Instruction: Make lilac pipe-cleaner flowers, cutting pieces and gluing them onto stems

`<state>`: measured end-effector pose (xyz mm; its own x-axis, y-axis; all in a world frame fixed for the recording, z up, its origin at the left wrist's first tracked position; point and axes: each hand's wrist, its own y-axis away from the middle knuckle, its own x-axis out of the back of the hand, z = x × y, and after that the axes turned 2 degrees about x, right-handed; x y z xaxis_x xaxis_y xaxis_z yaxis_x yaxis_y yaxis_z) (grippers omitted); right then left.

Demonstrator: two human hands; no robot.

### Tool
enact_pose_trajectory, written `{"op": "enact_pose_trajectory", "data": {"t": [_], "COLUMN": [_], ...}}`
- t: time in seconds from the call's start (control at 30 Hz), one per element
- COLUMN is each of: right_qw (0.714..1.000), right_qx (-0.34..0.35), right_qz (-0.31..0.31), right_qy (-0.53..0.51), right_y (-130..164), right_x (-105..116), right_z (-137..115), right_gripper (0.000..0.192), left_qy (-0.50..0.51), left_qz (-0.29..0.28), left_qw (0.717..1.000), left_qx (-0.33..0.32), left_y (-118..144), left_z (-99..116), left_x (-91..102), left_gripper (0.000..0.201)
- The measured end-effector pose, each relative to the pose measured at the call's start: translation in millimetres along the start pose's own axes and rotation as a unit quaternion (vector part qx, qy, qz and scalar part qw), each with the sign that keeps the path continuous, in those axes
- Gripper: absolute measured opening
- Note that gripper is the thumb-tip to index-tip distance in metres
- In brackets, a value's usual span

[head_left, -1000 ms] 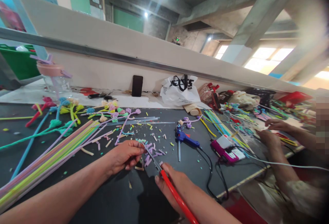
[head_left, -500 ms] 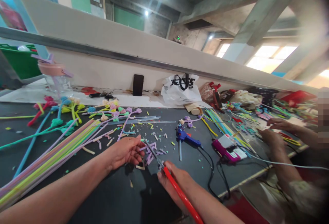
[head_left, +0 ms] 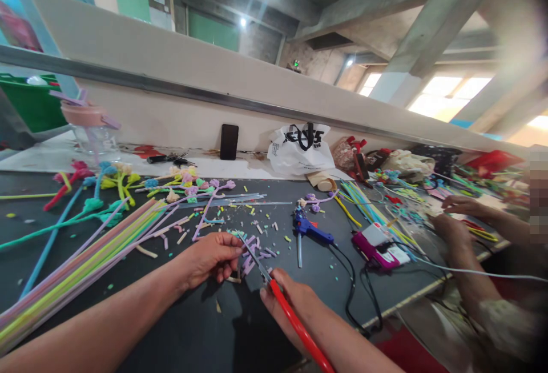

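My right hand (head_left: 287,300) grips red-handled scissors (head_left: 295,323), whose blades point up and left toward the fingers of my left hand (head_left: 218,254). The left thumb and forefinger are pinched together beside the blade tips; what they hold is too small to make out. Short cut lilac pieces (head_left: 252,245) lie scattered on the dark table (head_left: 192,327) behind the blades. To the left rests a bundle of long fuzzy stems (head_left: 107,259) in pink, yellow, green and lilac.
A blue glue gun (head_left: 314,230) with a cable lies right of the scraps, near a purple and white box (head_left: 377,250). Behind stand a phone (head_left: 229,141), a white bag (head_left: 302,153) and a clear cup (head_left: 92,133). Another person's hands (head_left: 456,221) work at right.
My left fingers, looser and more spread before, have closed into a pinch by the scissor tips. The scissors have shifted slightly left with my right hand.
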<state>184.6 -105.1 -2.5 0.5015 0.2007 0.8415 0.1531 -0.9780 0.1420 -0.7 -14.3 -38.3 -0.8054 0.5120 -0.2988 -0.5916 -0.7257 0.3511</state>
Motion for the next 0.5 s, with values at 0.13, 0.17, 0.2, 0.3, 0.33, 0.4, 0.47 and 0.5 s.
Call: {"op": "enact_pose_trajectory", "data": {"t": [0.13,0.17,0.2,0.3,0.33,0.4,0.47,0.5], "right_qw": [1.000,1.000,1.000,1.000,1.000,1.000,1.000,1.000], "right_qx": [-0.006,0.002,0.009,0.016,0.012,0.008,0.017,0.026], "right_qz": [-0.009,-0.008,-0.007,-0.002,-0.003,-0.005,0.000,0.005], "right_qy": [-0.009,-0.015,-0.020,-0.025,-0.024,-0.019,-0.013,-0.012], "right_y": [-0.8,-0.8,-0.7,-0.7,-0.7,-1.0,-1.7,-2.3], "right_x": [1.6,2.2,2.7,3.9,4.2,4.4,3.8,3.3], "right_z": [-1.1,-0.9,-0.5,0.1,0.1,0.6,2.8,4.7], "right_gripper": [0.017,0.016,0.016,0.015,0.015,0.018,0.022,0.023], "left_qy": [-0.008,-0.010,-0.011,-0.012,-0.012,-0.014,-0.016,-0.017], "left_qz": [0.001,0.002,0.003,0.013,0.017,0.022,0.024,0.024], "left_qw": [1.000,1.000,1.000,1.000,1.000,1.000,1.000,1.000], "left_qx": [-0.005,-0.006,-0.005,-0.003,-0.001,0.003,0.004,0.002], "left_y": [0.1,0.4,0.9,2.1,2.4,2.2,1.3,0.6], "left_z": [-1.9,-2.0,-1.9,-0.4,0.2,1.2,1.0,0.5], "left_x": [0.4,0.2,-0.1,-1.7,-2.3,-3.0,-2.9,-2.7], "left_gripper": [0.024,0.024,0.024,0.024,0.024,0.024,0.025,0.025]}}
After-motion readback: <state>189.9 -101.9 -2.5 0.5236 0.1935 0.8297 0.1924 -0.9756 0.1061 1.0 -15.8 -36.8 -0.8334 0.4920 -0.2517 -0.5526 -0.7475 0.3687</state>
